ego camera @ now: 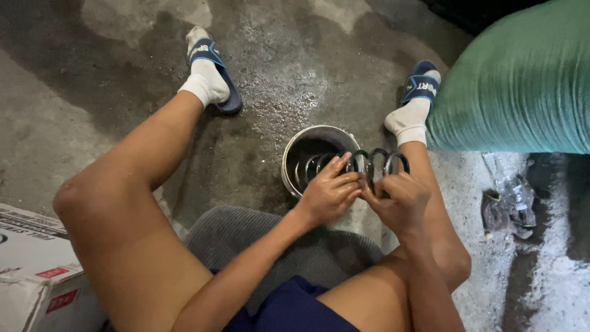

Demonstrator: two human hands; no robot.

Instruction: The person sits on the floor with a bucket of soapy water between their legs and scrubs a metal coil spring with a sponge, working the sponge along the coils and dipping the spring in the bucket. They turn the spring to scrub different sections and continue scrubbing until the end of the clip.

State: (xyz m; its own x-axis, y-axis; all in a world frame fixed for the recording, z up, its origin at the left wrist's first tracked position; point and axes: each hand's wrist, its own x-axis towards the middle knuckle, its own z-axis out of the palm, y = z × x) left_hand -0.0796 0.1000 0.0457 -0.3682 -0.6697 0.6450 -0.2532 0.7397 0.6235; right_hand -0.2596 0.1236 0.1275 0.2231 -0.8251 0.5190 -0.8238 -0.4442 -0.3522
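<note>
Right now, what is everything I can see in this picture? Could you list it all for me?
coil spring: one, black, lying across the rim of the bucket, held by both hands
bucket: one, white rim with dark inside, on the floor between the feet
sack: one, green, upper right
crushed plastic bottle: one, clear, on the floor right of the leg
cardboard box: one, white with red labels, lower left
cushion: one, grey ribbed, under the person
floor: grey concrete, wet in patches
sandals: two, blue, worn over white socks
shorts: blue, bottom centre
left hand: on the spring's coils
right hand: gripping the spring
</note>
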